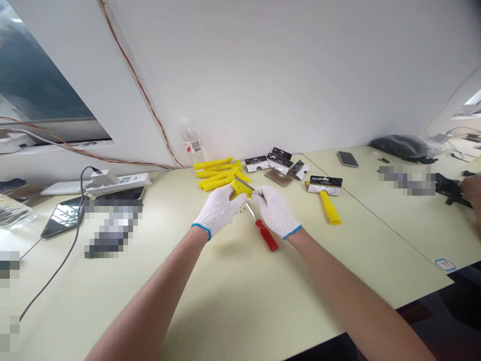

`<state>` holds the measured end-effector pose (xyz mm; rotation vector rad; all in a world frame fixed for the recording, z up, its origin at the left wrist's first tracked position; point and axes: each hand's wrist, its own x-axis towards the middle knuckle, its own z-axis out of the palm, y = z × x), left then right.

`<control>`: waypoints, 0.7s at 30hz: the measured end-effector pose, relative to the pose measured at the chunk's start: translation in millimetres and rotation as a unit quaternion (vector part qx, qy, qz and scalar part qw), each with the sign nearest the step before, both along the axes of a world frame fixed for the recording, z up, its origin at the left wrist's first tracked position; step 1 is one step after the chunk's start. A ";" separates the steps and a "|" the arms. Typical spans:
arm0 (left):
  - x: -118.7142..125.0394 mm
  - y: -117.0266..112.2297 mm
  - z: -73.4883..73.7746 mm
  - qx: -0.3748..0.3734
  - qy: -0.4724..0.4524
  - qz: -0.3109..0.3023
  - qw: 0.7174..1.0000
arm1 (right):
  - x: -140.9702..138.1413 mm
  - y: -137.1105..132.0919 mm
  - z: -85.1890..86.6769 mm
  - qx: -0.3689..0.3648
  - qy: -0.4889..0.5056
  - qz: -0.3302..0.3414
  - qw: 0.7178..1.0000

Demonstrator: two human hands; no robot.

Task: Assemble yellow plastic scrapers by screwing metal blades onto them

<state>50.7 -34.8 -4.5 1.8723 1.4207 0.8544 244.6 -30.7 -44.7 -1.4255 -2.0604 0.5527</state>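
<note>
My left hand [220, 208], in a white knit glove with a blue cuff, grips a yellow scraper head [237, 187] with a metal blade along its upper edge. My right hand [274, 208], gloved alike, has its fingers pinched together at the right end of that head; what is between the fingertips is hidden. Below the hands a screwdriver [266, 235] with a red handle lies on the table, its shaft pointing up toward the scraper head. Several small metal screws [241, 211] lie beside the shaft. Behind my left hand is a pile of yellow scraper parts [214, 173].
Black-and-white cardboard sleeves [280, 160] lie near the wall. At right is a yellow scraper [330, 208] with a card sleeve [325, 185] over its head. A plastic bottle [192, 143], power strip [120, 183] and phones [347, 159] stand or lie around. Another person's hand [472, 193] shows far right.
</note>
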 end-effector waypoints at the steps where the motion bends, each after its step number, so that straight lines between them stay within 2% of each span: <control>1: -0.8 0.9 -1.8 0.013 0.009 -0.004 1.000 | -2.4 -0.5 -0.3 0.014 0.001 -0.012 1.000; 11: 6.6 2.3 -11.3 0.093 0.059 -0.008 0.994 | -6.5 -4.6 -1.0 0.094 0.002 -0.085 0.992; 16: 2.0 2.3 -5.1 0.009 0.027 0.041 0.999 | 0.9 -0.5 -3.0 0.105 0.000 -0.093 0.990; 21: -15.5 9.4 -0.1 -0.003 0.011 0.077 0.997 | 27.6 13.1 -3.3 0.106 0.003 -0.108 0.988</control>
